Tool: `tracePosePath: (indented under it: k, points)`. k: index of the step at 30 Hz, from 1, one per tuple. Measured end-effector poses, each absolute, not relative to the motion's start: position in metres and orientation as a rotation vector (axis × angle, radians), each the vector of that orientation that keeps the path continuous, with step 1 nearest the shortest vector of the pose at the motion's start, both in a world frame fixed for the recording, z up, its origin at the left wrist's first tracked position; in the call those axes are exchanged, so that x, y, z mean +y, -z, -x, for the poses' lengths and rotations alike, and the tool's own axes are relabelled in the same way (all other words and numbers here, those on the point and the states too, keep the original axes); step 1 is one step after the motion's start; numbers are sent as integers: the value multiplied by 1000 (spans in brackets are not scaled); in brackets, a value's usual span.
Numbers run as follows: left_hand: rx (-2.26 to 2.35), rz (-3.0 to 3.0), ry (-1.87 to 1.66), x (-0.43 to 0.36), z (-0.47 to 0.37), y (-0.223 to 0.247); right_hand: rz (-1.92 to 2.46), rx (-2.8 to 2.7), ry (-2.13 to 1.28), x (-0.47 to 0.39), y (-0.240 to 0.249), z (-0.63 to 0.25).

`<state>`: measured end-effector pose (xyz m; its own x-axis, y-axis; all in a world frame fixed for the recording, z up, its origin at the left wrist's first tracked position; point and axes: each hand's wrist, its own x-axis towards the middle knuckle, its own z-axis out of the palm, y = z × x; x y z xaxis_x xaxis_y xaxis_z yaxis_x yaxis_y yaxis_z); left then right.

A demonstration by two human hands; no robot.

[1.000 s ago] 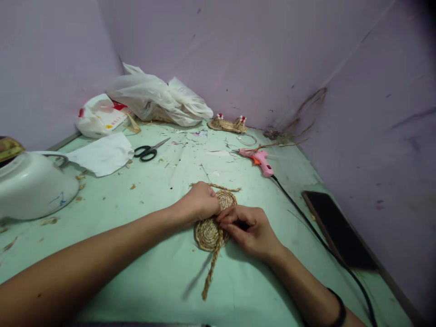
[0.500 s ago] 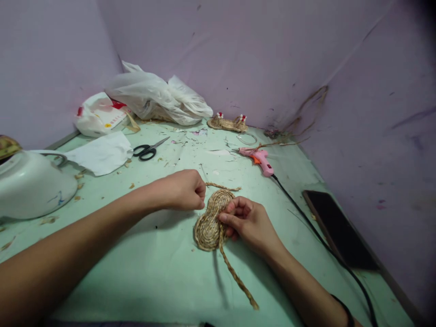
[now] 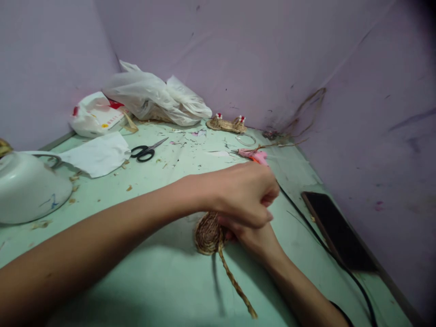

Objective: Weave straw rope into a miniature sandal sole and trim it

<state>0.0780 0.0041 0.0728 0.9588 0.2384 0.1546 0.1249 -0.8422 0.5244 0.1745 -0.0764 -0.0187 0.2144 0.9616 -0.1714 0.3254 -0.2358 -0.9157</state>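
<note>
A small coiled sole of braided straw [image 3: 207, 234] stands near the middle of the table, its upper part hidden behind my left arm. From its right side a loose braided straw cord [image 3: 235, 281] hangs toward the front. My right hand [image 3: 255, 236] grips the sole at its right edge, the fingers partly covered. Across and above it passes my left hand [image 3: 247, 193], closed in a fist. Whatever its fingers pinch cannot be made out.
A pink glue gun [image 3: 254, 155] lies behind my left hand, its black cable running right past a phone [image 3: 337, 231]. Black-handled scissors [image 3: 145, 153], white paper [image 3: 97, 154], a white bowl [image 3: 37, 190] and plastic bags [image 3: 153, 97] are left. A finished straw sole [image 3: 226, 126] lies far back.
My left hand has swung right, from beside the sole to over my right hand, covering the sole's upper part and some of the glue gun. My right hand keeps its place.
</note>
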Motion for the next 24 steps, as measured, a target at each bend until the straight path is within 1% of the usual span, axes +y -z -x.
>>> tracePosePath:
  k: [2, 4, 7, 9, 11, 13, 16, 20, 24]
  points:
    - [175, -2653, -309, 15, -102, -72, 1664, -1185, -1107, -75, 20, -175]
    - [139, -2733, -452, 25, -118, -73, 1584, -1112, -1230, -74, 21, -176]
    - [330, -2769, -797, 34, -119, -72, 1524, -1009, -1331, -73, 21, -175]
    - [557, -2659, -892, 32, -104, -65, 1500, -983, -1356, -73, 20, -176]
    - [732, -2408, -767, 26, -83, -53, 1479, -972, -1369, -74, 21, -177]
    - [780, -2061, -474, 20, -62, -36, 1455, -968, -1373, -75, 22, -177]
    - [819, -1697, -284, 13, -43, -11, 1436, -968, -1349, -77, 25, -178]
    - [707, -1640, -201, 10, -38, 7, 1469, -980, -1296, -79, 26, -178]
    - [577, -1802, -265, 8, -37, 9, 1500, -1014, -1271, -78, 23, -178]
